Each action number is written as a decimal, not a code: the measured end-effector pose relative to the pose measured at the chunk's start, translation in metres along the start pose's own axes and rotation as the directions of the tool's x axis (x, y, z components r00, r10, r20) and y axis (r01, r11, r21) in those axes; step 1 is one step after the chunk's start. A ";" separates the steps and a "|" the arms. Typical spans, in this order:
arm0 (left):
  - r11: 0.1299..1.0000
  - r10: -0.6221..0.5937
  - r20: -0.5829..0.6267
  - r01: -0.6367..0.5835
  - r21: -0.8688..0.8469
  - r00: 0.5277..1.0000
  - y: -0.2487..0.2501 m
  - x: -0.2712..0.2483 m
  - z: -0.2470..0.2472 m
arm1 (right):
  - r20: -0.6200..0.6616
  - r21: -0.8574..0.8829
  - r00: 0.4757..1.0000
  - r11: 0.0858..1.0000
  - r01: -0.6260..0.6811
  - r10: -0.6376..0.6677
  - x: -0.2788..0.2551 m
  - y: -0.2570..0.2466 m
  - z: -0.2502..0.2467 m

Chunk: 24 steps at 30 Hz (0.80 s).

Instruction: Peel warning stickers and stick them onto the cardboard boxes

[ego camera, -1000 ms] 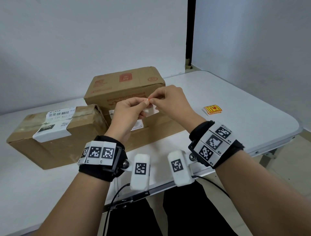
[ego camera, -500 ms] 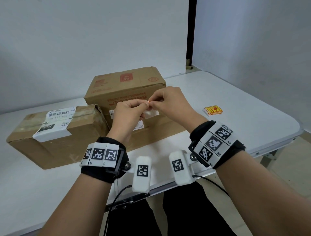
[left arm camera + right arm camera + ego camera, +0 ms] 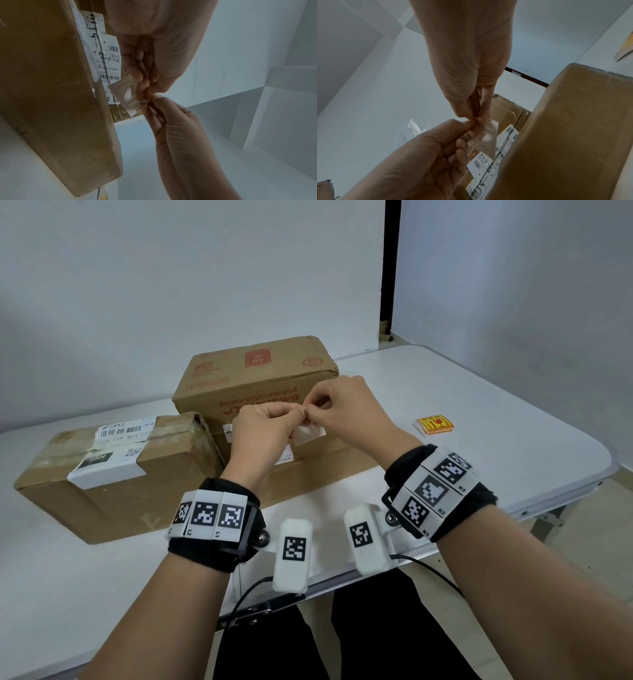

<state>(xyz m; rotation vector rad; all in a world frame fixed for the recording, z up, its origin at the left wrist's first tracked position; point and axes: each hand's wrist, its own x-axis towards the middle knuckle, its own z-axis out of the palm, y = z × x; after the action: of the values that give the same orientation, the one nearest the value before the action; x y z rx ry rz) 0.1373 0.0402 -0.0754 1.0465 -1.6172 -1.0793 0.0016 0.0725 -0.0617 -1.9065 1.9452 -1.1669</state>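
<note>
I hold a warning sticker (image 3: 310, 434) up in front of me with both hands, its pale backing side toward me. My left hand (image 3: 262, 428) pinches its upper corner between thumb and forefinger, the other fingers curled in toward the palm. My right hand (image 3: 349, 405) pinches the same corner from the other side, so the fingertips of both hands meet there. In the left wrist view the sticker (image 3: 127, 94) hangs below that pinch, faint print showing through it. The sticker is in the air, just in front of the taller cardboard box (image 3: 260, 381), which carries red printing and a white shipping label (image 3: 109, 59) on its near face. To my left the lower cardboard box (image 3: 113, 484) lies on the white table (image 3: 479, 392), touching the taller one, with its own barcode label (image 3: 120, 433) on top. The stack of yellow and red warning stickers (image 3: 434, 425) sits on the table to my right, well apart from the boxes.
</note>
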 end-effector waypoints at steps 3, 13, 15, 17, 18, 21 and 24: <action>0.999 0.001 0.010 -0.001 -0.034 1.000 0.000 -0.001 0.000 | -0.039 0.056 0.999 0.998 -0.019 0.021 -0.001 0.003 0.003; 0.969 -0.142 0.211 0.179 -0.168 0.967 -0.006 0.008 -0.009 | -0.076 0.243 0.994 0.968 -0.064 0.085 -0.004 0.010 0.002; 0.955 -0.172 0.233 0.220 -0.200 0.957 -0.007 0.009 -0.010 | -0.075 0.204 0.995 0.978 -0.046 0.062 -0.003 0.010 0.002; 0.948 -0.182 0.240 0.235 -0.215 0.954 -0.007 0.009 -0.011 | -0.065 0.152 0.997 0.988 -0.025 0.035 -0.003 0.010 0.002; 0.948 -0.183 0.241 0.236 -0.214 0.953 -0.007 0.009 -0.011 | -0.056 0.134 0.998 0.991 -0.018 0.026 -0.003 0.010 0.002; 0.954 -0.179 0.232 0.226 -0.195 0.956 -0.008 0.009 -0.010 | -0.047 0.102 0.999 0.995 0.001 0.003 -0.003 0.007 0.002; 0.968 -0.163 0.196 0.196 -0.160 0.967 -0.008 0.009 -0.008 | -0.049 0.080 0.999 0.997 0.018 -0.015 -0.003 0.006 0.001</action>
<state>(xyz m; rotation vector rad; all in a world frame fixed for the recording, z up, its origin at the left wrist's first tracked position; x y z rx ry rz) 0.1443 0.0278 -0.0795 1.0141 -1.5538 -1.4505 -0.0014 0.0740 -0.0675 -1.8746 1.8794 -1.2865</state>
